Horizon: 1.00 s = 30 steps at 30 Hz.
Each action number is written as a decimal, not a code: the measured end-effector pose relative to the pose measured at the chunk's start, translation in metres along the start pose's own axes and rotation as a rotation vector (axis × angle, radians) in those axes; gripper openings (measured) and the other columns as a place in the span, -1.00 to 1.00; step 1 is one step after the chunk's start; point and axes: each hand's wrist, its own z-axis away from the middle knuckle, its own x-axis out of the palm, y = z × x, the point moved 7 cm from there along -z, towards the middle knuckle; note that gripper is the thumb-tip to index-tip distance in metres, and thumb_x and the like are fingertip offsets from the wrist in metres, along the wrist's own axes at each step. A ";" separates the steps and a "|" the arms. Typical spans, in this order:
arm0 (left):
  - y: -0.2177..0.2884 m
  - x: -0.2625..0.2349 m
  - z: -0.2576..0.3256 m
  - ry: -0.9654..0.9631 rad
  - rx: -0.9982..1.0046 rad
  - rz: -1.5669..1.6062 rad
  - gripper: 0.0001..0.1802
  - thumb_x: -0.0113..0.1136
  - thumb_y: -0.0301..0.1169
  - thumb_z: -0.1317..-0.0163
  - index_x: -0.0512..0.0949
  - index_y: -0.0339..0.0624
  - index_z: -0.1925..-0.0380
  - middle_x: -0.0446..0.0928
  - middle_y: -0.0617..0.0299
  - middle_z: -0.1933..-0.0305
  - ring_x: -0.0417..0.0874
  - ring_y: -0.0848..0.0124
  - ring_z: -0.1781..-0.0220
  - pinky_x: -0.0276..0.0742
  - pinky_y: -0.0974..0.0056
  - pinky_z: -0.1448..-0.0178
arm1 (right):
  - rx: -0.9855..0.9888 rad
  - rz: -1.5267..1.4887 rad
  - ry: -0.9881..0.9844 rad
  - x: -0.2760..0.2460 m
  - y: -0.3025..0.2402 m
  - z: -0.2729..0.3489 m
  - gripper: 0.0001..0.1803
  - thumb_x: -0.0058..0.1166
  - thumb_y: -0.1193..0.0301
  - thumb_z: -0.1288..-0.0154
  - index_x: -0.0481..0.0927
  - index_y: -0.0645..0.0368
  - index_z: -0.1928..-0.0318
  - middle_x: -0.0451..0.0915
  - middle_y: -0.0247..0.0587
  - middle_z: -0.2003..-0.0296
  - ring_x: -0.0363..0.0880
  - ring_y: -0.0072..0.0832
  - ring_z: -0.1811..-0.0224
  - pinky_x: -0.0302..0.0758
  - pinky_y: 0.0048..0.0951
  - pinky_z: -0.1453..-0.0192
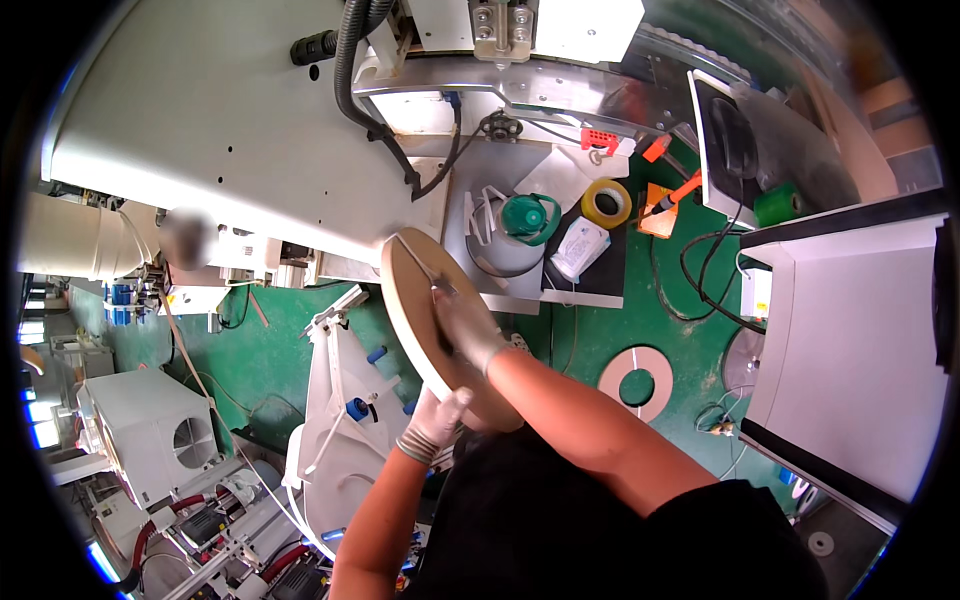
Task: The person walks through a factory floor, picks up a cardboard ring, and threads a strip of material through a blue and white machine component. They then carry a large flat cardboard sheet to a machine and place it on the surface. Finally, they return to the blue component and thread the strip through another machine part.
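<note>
Gloves cover both hands as I look down. Left hand props the lower edge of the big tan reel from beneath, fingers curled against it. Right hand lies on the reel's flat face, fingers pinching a white strip there. Further right, a shelf holds a green-capped jug and yellow tape roll.

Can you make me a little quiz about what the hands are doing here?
1. True or false: both gloved hands touch the big tan disc.
2. What colour is the tape roll on the shelf: A red, B yellow, C blue?
3. Which hand lies on the disc's flat face?

Key: 1 true: left hand at the lower edge, right hand on the face. 2 B. 3 the right hand.
</note>
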 end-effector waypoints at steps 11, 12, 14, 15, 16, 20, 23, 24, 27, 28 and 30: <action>-0.003 0.008 -0.010 -0.031 0.042 0.111 -0.03 0.47 -0.09 -0.24 0.17 -0.29 -0.48 0.40 0.13 -0.35 0.42 0.31 -0.38 0.36 0.15 -0.46 | -0.115 -0.137 0.225 -0.009 0.098 -0.004 -0.45 -0.19 0.07 -0.63 0.62 0.38 0.09 0.68 0.36 0.14 0.68 0.19 0.03 0.58 0.07 -0.03; 0.000 0.006 -0.008 -0.028 0.023 0.151 -0.05 0.46 -0.09 -0.26 0.17 -0.28 -0.48 0.41 0.14 -0.34 0.44 0.32 -0.37 0.38 0.16 -0.45 | -0.169 -0.122 0.243 -0.016 0.085 0.003 -0.44 -0.16 0.04 -0.61 0.63 0.37 0.08 0.69 0.34 0.14 0.69 0.16 0.04 0.58 0.06 -0.02; -0.012 -0.008 -0.003 -0.034 0.020 0.122 -0.12 0.43 -0.05 -0.31 0.23 -0.27 -0.44 0.45 0.16 -0.30 0.48 0.32 -0.32 0.42 0.16 -0.41 | -0.004 -0.409 0.086 -0.024 0.053 0.020 -0.44 -0.12 0.01 -0.59 0.63 0.34 0.05 0.70 0.29 0.14 0.71 0.11 0.06 0.59 0.04 -0.02; -0.015 -0.014 -0.001 -0.020 0.030 0.108 -0.13 0.42 -0.03 -0.32 0.25 -0.27 -0.42 0.46 0.15 -0.29 0.49 0.32 -0.31 0.43 0.16 -0.39 | 0.079 -0.553 0.006 -0.026 0.035 0.030 -0.44 -0.10 0.00 -0.58 0.63 0.33 0.03 0.71 0.27 0.14 0.71 0.08 0.06 0.59 0.03 -0.02; -0.017 -0.019 0.001 -0.005 0.042 0.092 -0.15 0.41 -0.01 -0.32 0.27 -0.28 -0.41 0.47 0.15 -0.28 0.49 0.31 -0.30 0.44 0.16 -0.38 | 0.064 -0.450 -0.048 -0.033 0.012 0.039 -0.43 -0.09 -0.02 -0.57 0.62 0.32 0.01 0.71 0.26 0.14 0.72 0.08 0.06 0.59 0.02 -0.02; -0.026 -0.032 0.008 0.013 0.045 -0.088 -0.19 0.22 0.16 -0.40 0.40 -0.36 -0.31 0.54 0.13 -0.18 0.55 0.27 -0.22 0.47 0.17 -0.32 | 0.016 -0.184 -0.141 -0.014 -0.012 0.038 -0.39 -0.14 -0.05 -0.56 0.61 0.31 -0.05 0.70 0.25 0.13 0.69 0.15 0.03 0.55 0.03 -0.07; -0.023 -0.033 0.007 0.027 0.056 -0.104 -0.21 0.19 0.19 -0.41 0.44 -0.35 -0.23 0.54 0.15 -0.11 0.54 0.32 -0.14 0.50 0.19 -0.22 | -0.017 -0.202 -0.092 -0.002 -0.014 0.037 -0.38 -0.19 -0.05 -0.57 0.62 0.33 0.00 0.70 0.29 0.10 0.67 0.21 -0.02 0.53 0.05 -0.10; -0.023 -0.034 0.007 0.029 0.053 -0.104 -0.21 0.19 0.20 -0.41 0.44 -0.35 -0.23 0.54 0.15 -0.10 0.54 0.33 -0.13 0.50 0.19 -0.21 | -0.019 -0.234 -0.066 0.000 -0.014 0.036 -0.39 -0.17 -0.03 -0.60 0.63 0.35 -0.01 0.70 0.27 0.12 0.68 0.14 0.01 0.54 0.00 -0.07; -0.034 -0.039 0.009 -0.059 -0.032 -0.094 -0.34 0.30 0.01 -0.41 0.41 -0.32 -0.23 0.56 0.19 -0.03 0.56 0.36 -0.05 0.52 0.21 -0.18 | -0.012 -0.331 -0.019 -0.001 -0.016 0.032 -0.42 -0.11 0.02 -0.63 0.64 0.39 -0.03 0.72 0.21 0.16 0.72 -0.01 0.08 0.54 -0.11 0.00; -0.035 -0.040 0.007 -0.055 -0.002 -0.085 -0.34 0.30 0.01 -0.41 0.41 -0.32 -0.22 0.56 0.19 -0.02 0.56 0.36 -0.04 0.53 0.21 -0.17 | -0.002 -0.366 -0.023 -0.003 -0.018 0.027 -0.42 -0.09 0.03 -0.63 0.65 0.39 -0.03 0.72 0.20 0.15 0.72 -0.03 0.07 0.54 -0.13 -0.02; -0.034 -0.039 0.005 -0.048 0.058 -0.066 -0.35 0.30 0.00 -0.41 0.42 -0.31 -0.20 0.57 0.19 -0.01 0.57 0.37 -0.04 0.53 0.22 -0.16 | -0.001 -0.413 -0.030 -0.004 -0.022 0.023 -0.43 -0.08 0.04 -0.62 0.66 0.40 -0.03 0.73 0.17 0.14 0.72 -0.08 0.07 0.54 -0.16 -0.04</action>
